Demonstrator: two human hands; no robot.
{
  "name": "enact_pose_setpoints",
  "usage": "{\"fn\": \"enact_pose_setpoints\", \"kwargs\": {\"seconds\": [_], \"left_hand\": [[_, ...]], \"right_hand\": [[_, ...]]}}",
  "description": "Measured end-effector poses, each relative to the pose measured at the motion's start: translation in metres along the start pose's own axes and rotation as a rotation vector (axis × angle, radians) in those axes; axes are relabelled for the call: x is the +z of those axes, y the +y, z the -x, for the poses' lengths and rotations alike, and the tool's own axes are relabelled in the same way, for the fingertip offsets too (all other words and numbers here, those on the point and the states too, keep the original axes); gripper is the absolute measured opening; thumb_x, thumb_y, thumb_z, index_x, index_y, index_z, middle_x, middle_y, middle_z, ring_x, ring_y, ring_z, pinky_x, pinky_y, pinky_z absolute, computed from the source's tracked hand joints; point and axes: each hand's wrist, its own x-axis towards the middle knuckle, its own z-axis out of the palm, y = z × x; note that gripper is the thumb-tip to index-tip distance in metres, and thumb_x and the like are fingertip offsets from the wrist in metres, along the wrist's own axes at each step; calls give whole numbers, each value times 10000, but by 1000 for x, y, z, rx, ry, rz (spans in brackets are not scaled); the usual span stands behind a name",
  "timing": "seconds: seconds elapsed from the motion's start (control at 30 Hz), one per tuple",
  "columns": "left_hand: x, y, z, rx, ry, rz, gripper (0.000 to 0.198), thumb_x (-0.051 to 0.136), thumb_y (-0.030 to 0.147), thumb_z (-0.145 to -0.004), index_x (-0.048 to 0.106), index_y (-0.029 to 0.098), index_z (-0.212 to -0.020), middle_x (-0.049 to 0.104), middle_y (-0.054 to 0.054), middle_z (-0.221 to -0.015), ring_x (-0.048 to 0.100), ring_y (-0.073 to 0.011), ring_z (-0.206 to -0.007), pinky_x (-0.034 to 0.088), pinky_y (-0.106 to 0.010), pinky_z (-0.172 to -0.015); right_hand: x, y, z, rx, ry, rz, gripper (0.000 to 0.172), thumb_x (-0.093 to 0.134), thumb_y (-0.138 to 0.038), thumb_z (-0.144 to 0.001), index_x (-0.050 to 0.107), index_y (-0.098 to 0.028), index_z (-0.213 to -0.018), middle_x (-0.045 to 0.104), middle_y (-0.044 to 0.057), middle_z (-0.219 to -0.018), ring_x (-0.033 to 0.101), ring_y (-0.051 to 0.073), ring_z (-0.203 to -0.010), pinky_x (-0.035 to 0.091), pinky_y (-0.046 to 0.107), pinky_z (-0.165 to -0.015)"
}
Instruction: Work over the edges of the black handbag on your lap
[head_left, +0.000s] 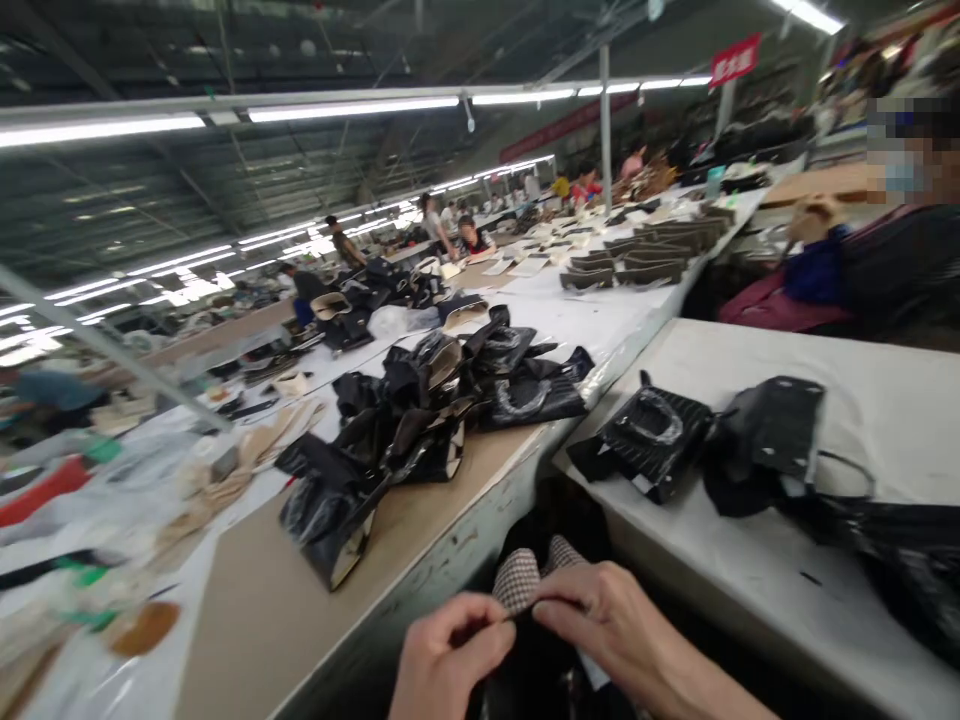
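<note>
At the bottom centre, my left hand point(456, 650) and my right hand point(600, 622) are close together, thumbs and fingers pinched on a thin dark strip point(520, 612) that spans the short gap between them. Both hands are closed. Below the strip lies a dark item point(525, 665) whose shape I cannot make out. Just behind my fingers shows checkered cloth point(517, 578).
Black bags point(431, 400) are piled on the left table point(262, 590). More black bags point(660, 435) lie on the right white table point(870, 400). A seated person point(847, 260) is at the right; other people are farther back.
</note>
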Motion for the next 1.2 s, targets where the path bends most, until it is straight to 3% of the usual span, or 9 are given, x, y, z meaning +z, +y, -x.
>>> {"fn": "enact_pose_setpoints", "kwargs": {"seconds": [0.1,0.27,0.4,0.47,0.63,0.73,0.83,1.0,1.2], "left_hand": [[15,14,-2,54,-34,29,73,662,227,-729,680,180,-676,536,48,-582,452,-114,-583,350,-225,-561],[25,10,-8,113,-26,53,61,701,257,-761,693,196,-764,637,29,-716,543,-127,-665,419,-224,-624],[23,7,-4,207,-12,-4,98,638,195,-804,697,200,-726,637,29,-724,567,-133,-702,423,-233,-666],[22,7,-5,205,-27,3,119,628,178,-808,685,196,-705,614,38,-705,551,-124,-698,411,-232,-666],[22,3,-15,97,-93,66,86,646,243,-830,652,183,-769,579,40,-703,516,-115,-664,403,-243,-628],[23,3,-4,118,-48,54,284,685,291,-838,614,204,-1098,658,-27,-1057,604,-180,-973,477,-298,-848],[21,6,24,177,-35,52,586,723,326,-840,454,285,-1359,531,-39,-1399,478,-213,-1295,405,-358,-1088],[11,-2,57,187,-20,168,472,685,330,-879,504,312,-1315,579,-14,-1355,518,-220,-1275,407,-358,-1087],[-8,-33,59,-73,57,465,380,714,421,-832,627,208,-1136,690,-65,-1168,605,-249,-1142,437,-347,-1003]], "right_hand": [[-7,9,10,134,61,-41,247,490,-405,-973,702,-281,-1001,755,-22,-945,705,199,-915,514,281,-847],[-7,35,8,167,-51,-29,352,450,-559,-964,668,-305,-1072,753,-19,-933,716,222,-860,548,289,-729],[-1,45,7,129,-71,-23,390,440,-556,-970,660,-337,-1205,741,-8,-1190,672,259,-1134,521,367,-978],[0,45,5,125,-95,-6,363,444,-550,-972,665,-363,-1191,737,-29,-1202,666,251,-1150,503,384,-1008],[-5,27,-7,139,-148,381,202,499,-402,-977,669,-328,-1057,773,-31,-928,737,255,-874,523,354,-710],[-9,16,-14,157,-153,558,202,495,-370,-977,663,-296,-1061,769,5,-843,738,280,-818,473,349,-643],[-17,14,-17,193,-99,607,219,494,-402,-972,674,-295,-1039,770,26,-815,733,306,-811,443,359,-628],[-31,10,-7,215,119,619,244,502,-457,-929,690,-308,-970,763,11,-753,731,300,-738,450,362,-625],[-26,-10,19,109,282,767,294,426,-463,-907,684,-323,-889,729,-25,-635,708,297,-552,426,344,-469]]}}
